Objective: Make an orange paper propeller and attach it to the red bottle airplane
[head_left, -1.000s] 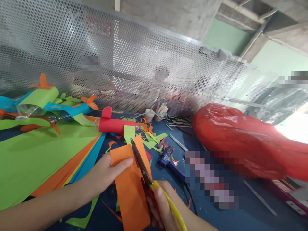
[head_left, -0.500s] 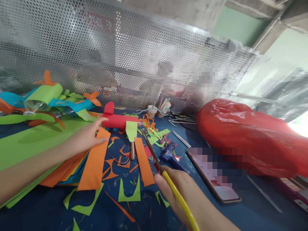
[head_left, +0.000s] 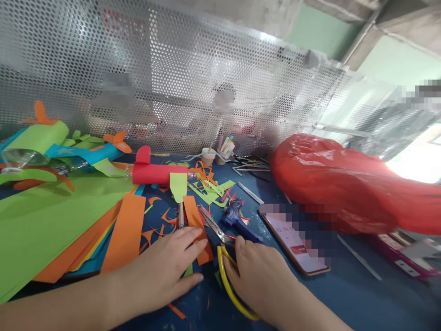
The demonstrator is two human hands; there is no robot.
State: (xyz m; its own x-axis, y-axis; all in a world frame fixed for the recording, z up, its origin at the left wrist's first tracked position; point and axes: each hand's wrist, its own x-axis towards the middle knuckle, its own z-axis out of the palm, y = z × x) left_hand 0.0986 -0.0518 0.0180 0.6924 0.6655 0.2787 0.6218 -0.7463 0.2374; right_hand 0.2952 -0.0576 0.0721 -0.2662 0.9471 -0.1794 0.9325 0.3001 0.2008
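My left hand (head_left: pixel 168 262) reaches over the table with fingers and thumb apart, its fingertips over a narrow orange paper strip (head_left: pixel 197 227). In my right hand (head_left: pixel 260 271) are scissors (head_left: pixel 225 271) with yellow handles, the blades pointing away from me beside that strip. The blades look only slightly parted, with no paper visibly between them. Beyond my hands lies a bottle wrapped in red paper (head_left: pixel 155 174), with a red fin and a lime green flap (head_left: pixel 178 186). A blue glue gun (head_left: pixel 237 220) lies just past the scissors.
Left are stacked green sheets (head_left: pixel 69 216), a wide orange strip (head_left: pixel 124 230) and paper-covered bottles (head_left: pixel 44 138). Scraps (head_left: pixel 210 184) litter the middle. Cups of sticks (head_left: pixel 223 154) stand by the perforated metal screen (head_left: pixel 193 82). A phone (head_left: pixel 296 243) and red plastic bag (head_left: pixel 330 184) lie right.
My left hand has moved from beside the red bottle toward me and right, to the narrow orange strip. The scissors have tilted down toward the table. The view has turned slightly right.
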